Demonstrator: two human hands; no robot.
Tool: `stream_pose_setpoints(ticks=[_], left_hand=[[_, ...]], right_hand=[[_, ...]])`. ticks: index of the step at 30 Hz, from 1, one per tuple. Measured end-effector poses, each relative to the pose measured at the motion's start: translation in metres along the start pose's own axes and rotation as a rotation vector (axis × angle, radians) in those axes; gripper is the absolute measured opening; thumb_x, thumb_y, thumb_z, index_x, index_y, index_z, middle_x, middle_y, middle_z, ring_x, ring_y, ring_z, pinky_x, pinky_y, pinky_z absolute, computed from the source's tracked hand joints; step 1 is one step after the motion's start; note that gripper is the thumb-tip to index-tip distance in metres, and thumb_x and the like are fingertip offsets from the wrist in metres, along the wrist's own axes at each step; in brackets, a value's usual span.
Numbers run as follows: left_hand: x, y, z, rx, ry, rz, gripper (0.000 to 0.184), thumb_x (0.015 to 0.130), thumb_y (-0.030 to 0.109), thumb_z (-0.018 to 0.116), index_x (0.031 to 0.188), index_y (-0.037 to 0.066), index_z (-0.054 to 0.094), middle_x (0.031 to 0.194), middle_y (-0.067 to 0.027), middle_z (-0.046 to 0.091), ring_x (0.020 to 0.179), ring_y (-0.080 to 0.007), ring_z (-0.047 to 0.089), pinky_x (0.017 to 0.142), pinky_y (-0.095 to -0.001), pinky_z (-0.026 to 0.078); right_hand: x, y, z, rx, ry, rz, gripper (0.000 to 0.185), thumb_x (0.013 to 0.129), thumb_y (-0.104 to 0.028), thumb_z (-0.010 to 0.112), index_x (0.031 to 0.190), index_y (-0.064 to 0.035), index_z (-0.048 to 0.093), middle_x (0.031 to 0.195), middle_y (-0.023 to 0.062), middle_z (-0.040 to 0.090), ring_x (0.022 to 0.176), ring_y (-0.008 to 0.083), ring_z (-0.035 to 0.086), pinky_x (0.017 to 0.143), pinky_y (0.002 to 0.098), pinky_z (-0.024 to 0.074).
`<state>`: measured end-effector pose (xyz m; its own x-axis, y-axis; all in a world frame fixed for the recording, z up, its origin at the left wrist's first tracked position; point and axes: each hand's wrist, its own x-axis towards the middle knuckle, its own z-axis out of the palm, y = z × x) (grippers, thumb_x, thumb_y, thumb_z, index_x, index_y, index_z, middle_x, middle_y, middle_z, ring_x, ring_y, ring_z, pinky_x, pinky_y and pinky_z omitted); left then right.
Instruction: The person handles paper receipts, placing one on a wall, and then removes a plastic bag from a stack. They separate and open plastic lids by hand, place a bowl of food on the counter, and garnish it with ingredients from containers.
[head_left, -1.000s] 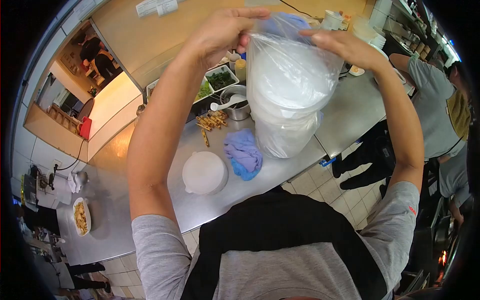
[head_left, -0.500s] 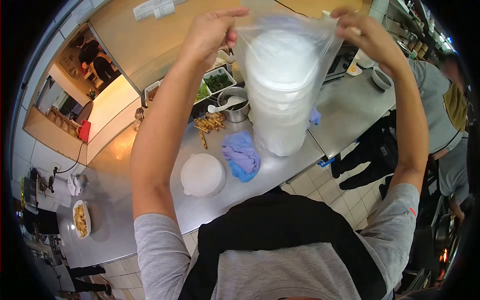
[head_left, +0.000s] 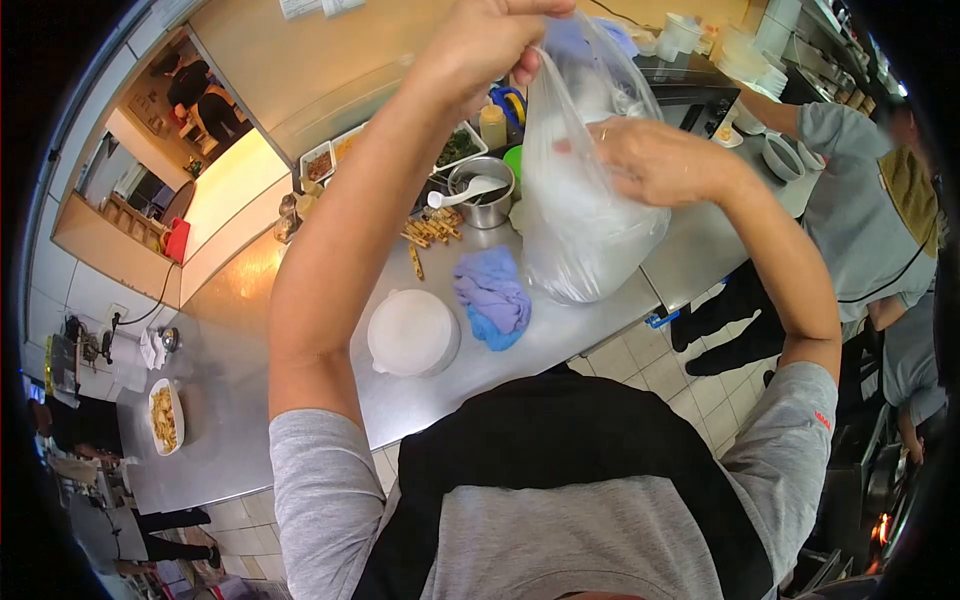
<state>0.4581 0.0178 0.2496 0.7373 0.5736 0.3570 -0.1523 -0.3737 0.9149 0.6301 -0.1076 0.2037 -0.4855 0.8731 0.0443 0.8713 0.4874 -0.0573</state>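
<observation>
My left hand [head_left: 490, 45] pinches the upper edge of a clear plastic bag [head_left: 590, 235] and holds it up. White stacked containers show dimly through the plastic, and the bag rests on the steel counter [head_left: 400, 415]. At the bag's right side is my right hand [head_left: 650, 160], its fingers against the plastic; whether they grip it is hard to make out. Left of the bag lie a purple and blue cloth [head_left: 492, 295] and a round white lidded container [head_left: 413, 333].
A metal pot [head_left: 483, 208] with a white ladle stands behind the cloth, beside several clothespins [head_left: 432, 229]. An oval dish of food [head_left: 166, 416] sits at the far left. A co-worker [head_left: 860, 200] stands at the right, near bowls [head_left: 782, 158].
The bag's mouth, earlier stretched wide between both hands, is now narrower and gathered. My right hand has moved down and left onto the bag's side. My left hand has shifted right.
</observation>
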Motion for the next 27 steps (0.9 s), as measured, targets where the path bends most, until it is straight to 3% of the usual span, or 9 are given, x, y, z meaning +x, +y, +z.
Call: stream_pose_setpoints(ticks=[3, 5, 7, 8, 13, 21, 23, 25, 27], left_hand=[[0.018, -0.012, -0.010, 0.005, 0.058, 0.048, 0.037, 0.082, 0.002, 0.044, 0.115, 0.001, 0.060, 0.071, -0.0033, 0.059, 0.053, -0.0089, 0.047, 0.050, -0.0223, 0.042], [0.027, -0.023, -0.017, 0.031, 0.129, 0.054, 0.039, 0.080, 0.000, 0.041, 0.115, 0.001, 0.060, 0.067, -0.0018, 0.057, 0.053, -0.0091, 0.047, 0.050, -0.0224, 0.041], [0.023, -0.023, -0.011, -0.059, 0.169, 0.029, 0.039, 0.079, -0.001, 0.042, 0.114, 0.000, 0.060, 0.061, 0.0000, 0.052, 0.050, -0.0093, 0.046, 0.049, -0.0226, 0.040], [0.022, -0.026, -0.012, -0.071, 0.163, 0.018, 0.039, 0.079, -0.001, 0.043, 0.113, -0.001, 0.060, 0.059, 0.0001, 0.051, 0.050, -0.0093, 0.045, 0.049, -0.0227, 0.040], [0.019, -0.030, -0.009, -0.105, 0.111, 0.039, 0.037, 0.078, -0.002, 0.043, 0.111, -0.004, 0.060, 0.057, 0.0000, 0.048, 0.048, -0.0106, 0.044, 0.048, -0.0234, 0.038], [0.011, -0.025, -0.015, -0.019, 0.082, 0.019, 0.038, 0.077, -0.001, 0.045, 0.113, -0.004, 0.059, 0.067, -0.0025, 0.055, 0.051, -0.0112, 0.047, 0.050, -0.0221, 0.039], [0.013, -0.029, -0.024, -0.019, 0.046, -0.001, 0.038, 0.079, 0.001, 0.047, 0.115, -0.002, 0.058, 0.074, -0.0037, 0.058, 0.055, -0.0112, 0.049, 0.054, -0.0224, 0.041], [0.013, -0.030, -0.031, -0.042, 0.005, -0.014, 0.037, 0.081, 0.005, 0.049, 0.117, -0.001, 0.057, 0.083, -0.0047, 0.060, 0.062, -0.0114, 0.052, 0.060, -0.0236, 0.043], [0.010, -0.028, -0.027, -0.043, 0.060, -0.021, 0.037, 0.084, 0.012, 0.050, 0.120, 0.003, 0.056, 0.096, -0.0044, 0.060, 0.070, -0.0117, 0.052, 0.066, -0.0258, 0.043]], right_hand=[[-0.005, 0.013, -0.032, -0.064, 0.047, 0.201, 0.033, 0.084, -0.011, 0.050, 0.115, -0.0021, 0.055, 0.110, 0.0154, 0.060, 0.103, 0.0297, 0.056, 0.093, 0.0373, 0.0417], [-0.014, 0.025, -0.060, -0.020, 0.283, 0.146, 0.027, 0.088, -0.015, 0.048, 0.110, -0.0024, 0.057, 0.106, 0.0111, 0.062, 0.099, 0.0239, 0.058, 0.089, 0.0346, 0.0431], [-0.019, -0.004, -0.081, 0.164, 0.394, 0.364, 0.024, 0.082, -0.017, 0.057, 0.101, -0.0029, 0.058, 0.090, 0.0115, 0.064, 0.081, 0.0227, 0.062, 0.074, 0.0343, 0.0471], [-0.023, 0.029, -0.065, 0.043, 0.339, 0.075, 0.026, 0.091, -0.018, 0.045, 0.107, -0.0022, 0.057, 0.104, 0.0087, 0.062, 0.098, 0.0201, 0.057, 0.088, 0.0324, 0.0431], [-0.014, 0.011, 0.029, -0.154, 0.169, 0.020, 0.014, 0.081, -0.009, 0.054, 0.091, 0.0007, 0.055, 0.086, 0.0169, 0.059, 0.090, 0.0348, 0.055, 0.083, 0.0401, 0.0444], [-0.015, -0.007, 0.006, -0.220, 0.118, 0.154, 0.014, 0.080, -0.008, 0.054, 0.092, -0.0012, 0.054, 0.082, 0.0160, 0.058, 0.084, 0.0350, 0.056, 0.076, 0.0423, 0.0446], [-0.019, 0.001, -0.016, -0.125, 0.203, 0.258, 0.023, 0.086, -0.012, 0.053, 0.107, -0.0047, 0.057, 0.100, 0.0146, 0.062, 0.096, 0.0279, 0.059, 0.083, 0.0356, 0.0444], [-0.025, -0.008, -0.043, -0.328, 0.355, 0.209, 0.019, 0.084, -0.017, 0.054, 0.097, -0.0025, 0.058, 0.088, 0.0109, 0.064, 0.076, 0.0204, 0.063, 0.068, 0.0314, 0.0479], [-0.030, -0.022, -0.060, -0.223, 0.432, 0.291, 0.019, 0.084, -0.017, 0.055, 0.095, -0.0024, 0.057, 0.087, 0.0112, 0.064, 0.073, 0.0202, 0.062, 0.065, 0.0310, 0.0479]])
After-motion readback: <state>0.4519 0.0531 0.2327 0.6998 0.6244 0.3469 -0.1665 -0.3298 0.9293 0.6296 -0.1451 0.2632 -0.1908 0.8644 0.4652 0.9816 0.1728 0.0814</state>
